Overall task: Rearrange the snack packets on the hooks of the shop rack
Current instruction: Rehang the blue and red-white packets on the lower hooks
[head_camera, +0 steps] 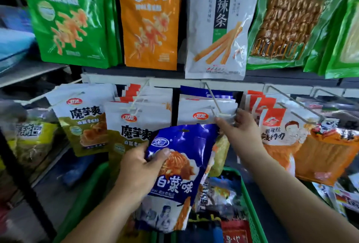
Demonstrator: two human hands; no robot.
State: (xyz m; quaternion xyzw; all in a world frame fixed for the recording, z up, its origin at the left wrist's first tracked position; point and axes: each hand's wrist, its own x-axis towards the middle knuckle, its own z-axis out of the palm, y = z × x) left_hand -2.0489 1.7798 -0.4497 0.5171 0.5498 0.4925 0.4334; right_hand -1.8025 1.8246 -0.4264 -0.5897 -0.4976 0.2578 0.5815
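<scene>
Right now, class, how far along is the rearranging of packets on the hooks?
Done: most hooks look stocked, like the white packets on the middle hook. In hand: the left hand grips a blue packet, off any hook; the right hand is at that hook's tip. Left: hanging it, perhaps the loose packets in the green basket.

A green latticed plastic basket (250, 200) sits at six o'clock. At nine o'clock, blurred pale-blue bundles (13, 42) lie stacked above a flat grey shelf board (29, 72). A black metal post (21, 174) slants across the corner at eight o'clock.
</scene>
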